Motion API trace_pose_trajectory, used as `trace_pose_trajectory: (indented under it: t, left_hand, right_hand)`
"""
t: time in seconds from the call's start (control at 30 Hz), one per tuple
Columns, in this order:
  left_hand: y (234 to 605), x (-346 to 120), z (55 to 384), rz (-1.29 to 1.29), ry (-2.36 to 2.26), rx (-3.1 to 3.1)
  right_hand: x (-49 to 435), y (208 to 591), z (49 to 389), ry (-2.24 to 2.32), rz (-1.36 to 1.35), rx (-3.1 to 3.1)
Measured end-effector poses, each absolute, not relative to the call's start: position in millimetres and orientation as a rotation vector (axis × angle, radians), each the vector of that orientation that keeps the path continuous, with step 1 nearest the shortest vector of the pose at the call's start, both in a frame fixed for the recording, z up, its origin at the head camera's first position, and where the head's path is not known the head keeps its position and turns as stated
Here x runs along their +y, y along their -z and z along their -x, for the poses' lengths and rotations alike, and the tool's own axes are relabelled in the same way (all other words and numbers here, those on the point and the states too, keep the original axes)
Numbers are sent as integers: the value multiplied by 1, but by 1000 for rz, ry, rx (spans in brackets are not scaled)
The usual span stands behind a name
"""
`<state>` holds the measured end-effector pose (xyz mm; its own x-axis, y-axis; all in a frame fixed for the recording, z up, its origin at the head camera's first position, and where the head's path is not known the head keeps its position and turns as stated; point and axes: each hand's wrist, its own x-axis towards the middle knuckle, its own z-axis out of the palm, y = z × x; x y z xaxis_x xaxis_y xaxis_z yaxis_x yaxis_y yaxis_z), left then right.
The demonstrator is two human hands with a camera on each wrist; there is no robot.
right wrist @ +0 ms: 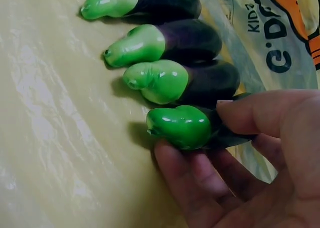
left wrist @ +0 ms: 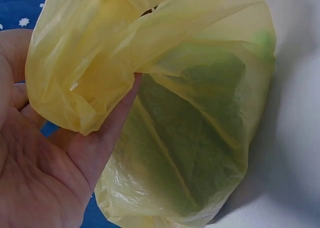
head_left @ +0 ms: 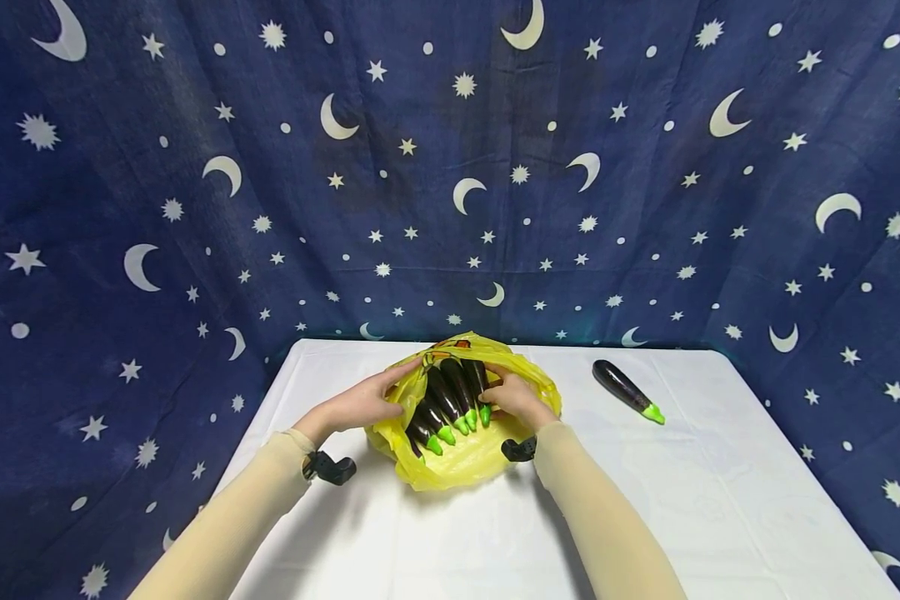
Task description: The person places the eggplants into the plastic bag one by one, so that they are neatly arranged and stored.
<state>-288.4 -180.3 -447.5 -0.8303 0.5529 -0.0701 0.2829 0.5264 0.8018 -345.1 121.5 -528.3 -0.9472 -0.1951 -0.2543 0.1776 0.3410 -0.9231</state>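
A yellow plastic bag (head_left: 461, 473) lies on the table with its mouth facing me. Inside it, several dark purple eggplants (head_left: 441, 402) with green stems lie side by side in a row. My left hand (head_left: 358, 407) holds the left rim of the bag, the film between thumb and fingers in the left wrist view. Within the bag, my right hand (head_left: 520, 400) grips the rightmost eggplant (right wrist: 180, 127) near its bright green stem, thumb on top and fingers beneath. The far ends of the eggplants are partly hidden by the bag.
One more eggplant (head_left: 624, 387) lies apart on the white tablecloth (head_left: 720, 483), right of the bag. A dark blue curtain (head_left: 435, 192) with moons and stars stands behind and beside the table.
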Motion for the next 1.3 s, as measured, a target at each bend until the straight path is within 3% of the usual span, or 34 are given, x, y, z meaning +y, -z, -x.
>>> trace_pose_trajectory:
  t: [1.3]
  left_hand:
    - [449,-182,290,-715,-1203,2464]
  right_hand:
    - [114,534,347,1526,16,2443]
